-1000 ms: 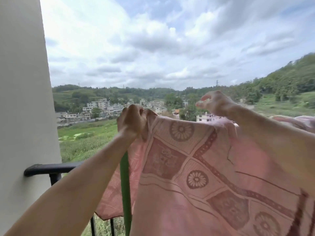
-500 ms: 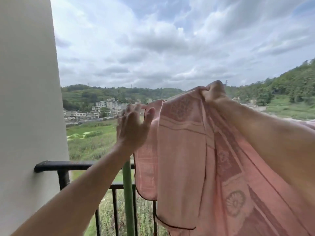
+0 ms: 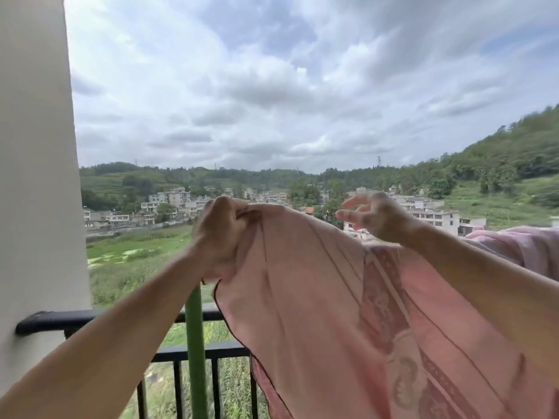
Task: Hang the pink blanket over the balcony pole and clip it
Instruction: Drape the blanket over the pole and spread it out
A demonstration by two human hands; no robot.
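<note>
Our left hand (image 3: pixel 220 234) is squeezed tight on the top corner of the pink blanket (image 3: pixel 317 297). Our right hand (image 3: pixel 375 217) is up beside it with fingers spread, holding nothing. The blanket hangs down just right of the green pole (image 3: pixel 196 343), near the black railing (image 3: pixel 75 320).
</note>
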